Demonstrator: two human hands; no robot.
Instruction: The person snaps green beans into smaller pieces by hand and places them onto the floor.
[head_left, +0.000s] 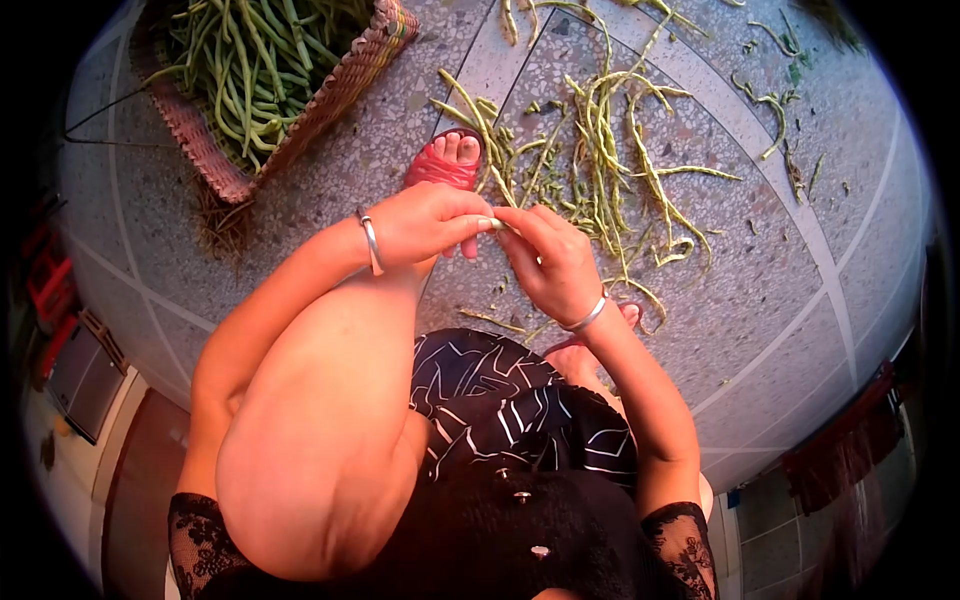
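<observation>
Through my remote feed I see the left hand (pixel 440 222) and the right hand (pixel 553 262) meeting ahead of the body, elbows bent. Below spreads a speckled terrazzo floor (pixel 770 265), strewn with loose long beans (pixel 603 140); a woven basket (pixel 330 108) of green beans (pixel 250 75) sits ahead, leftward. Both hands, partly curled, pinch a pale bean piece (pixel 497 223) at their fingertips.

The single head-worn camera looks steeply down and forward from above the chest (pixel 470 530), giving a wide, round-edged view close over the knee (pixel 300 440), with left hand (pixel 430 222) and right hand (pixel 558 265) near centre, floor (pixel 765 300) spreading beyond and a basket (pixel 325 115) cut off at the top.
</observation>
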